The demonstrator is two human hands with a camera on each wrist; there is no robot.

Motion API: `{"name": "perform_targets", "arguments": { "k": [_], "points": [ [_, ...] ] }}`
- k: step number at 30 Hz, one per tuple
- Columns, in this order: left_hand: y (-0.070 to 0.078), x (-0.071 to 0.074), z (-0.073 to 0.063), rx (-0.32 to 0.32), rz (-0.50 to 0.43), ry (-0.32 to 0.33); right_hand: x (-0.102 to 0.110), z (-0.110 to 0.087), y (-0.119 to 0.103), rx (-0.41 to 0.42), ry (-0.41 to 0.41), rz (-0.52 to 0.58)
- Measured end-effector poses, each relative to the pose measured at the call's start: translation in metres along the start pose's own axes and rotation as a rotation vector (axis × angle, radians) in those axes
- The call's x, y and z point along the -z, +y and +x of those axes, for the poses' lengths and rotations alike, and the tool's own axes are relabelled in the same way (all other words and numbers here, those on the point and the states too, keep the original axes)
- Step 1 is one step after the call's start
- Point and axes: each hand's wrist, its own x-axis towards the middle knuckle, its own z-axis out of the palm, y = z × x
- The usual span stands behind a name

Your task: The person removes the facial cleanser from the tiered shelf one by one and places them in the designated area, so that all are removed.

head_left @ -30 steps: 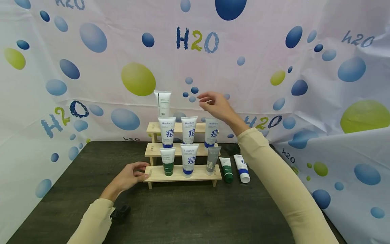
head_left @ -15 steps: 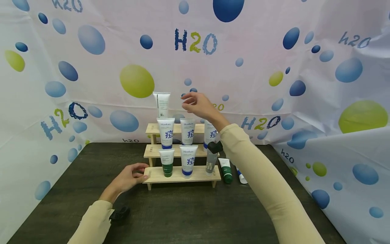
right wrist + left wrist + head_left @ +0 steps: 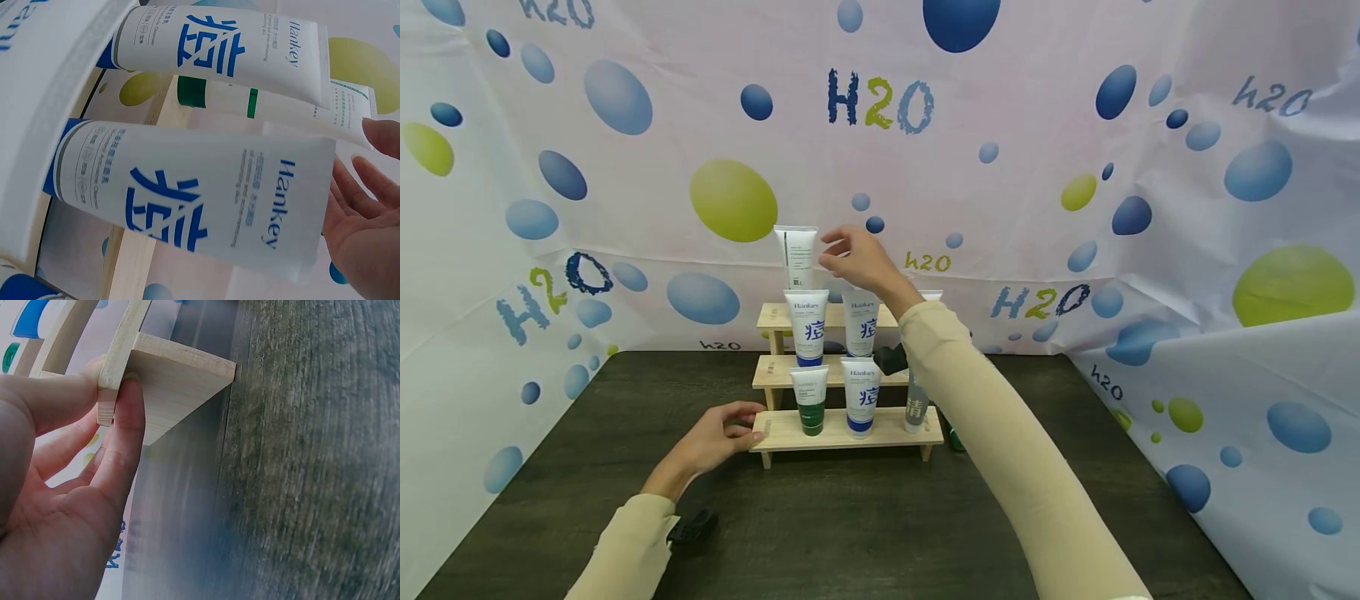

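Note:
My left hand [image 3: 707, 437] pinches the left end of the lowest board on a three-tier wooden stand [image 3: 778, 428]. In the left wrist view its thumb and a finger [image 3: 130, 406] lie on opposite faces of that board [image 3: 119, 365]. My right hand [image 3: 861, 262] is raised at the top tier, fingers slightly bent, just right of a white squeeze tube [image 3: 797, 257] standing there. From the right wrist, its thumb [image 3: 382, 134] overlaps the end of this green-capped tube [image 3: 294, 112]. Two blue-and-white Hankey tubes [image 3: 808, 327] [image 3: 206, 194] stand in front on the middle tier; the sleeve mostly hides a third.
On the bottom tier stand a green-and-white tube [image 3: 810, 400], a Hankey tube [image 3: 861, 396] and a grey tube [image 3: 916, 408]. A green cap [image 3: 956, 440] shows beside the stand, partly behind the right sleeve [image 3: 1000, 442]. A printed curtain [image 3: 1037, 125] hangs behind the dark table [image 3: 820, 525].
My right hand has moved left along the top tier to the white tube, its sleeve now covering the tubes lying at the right. The left hand keeps its hold on the board.

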Motion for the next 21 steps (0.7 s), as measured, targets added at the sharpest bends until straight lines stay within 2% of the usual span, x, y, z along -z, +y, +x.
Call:
{"name": "perform_targets", "arguments": {
  "k": [10,21],
  "points": [
    [0.000,0.000,-0.001,0.000,-0.006,-0.002,-0.017,0.008,-0.006,-0.025,-0.013,-0.022],
    [-0.002,-0.002,0.001,-0.004,0.001,0.001,-0.031,0.009,-0.006,-0.026,0.065,-0.053]
  ]
}}
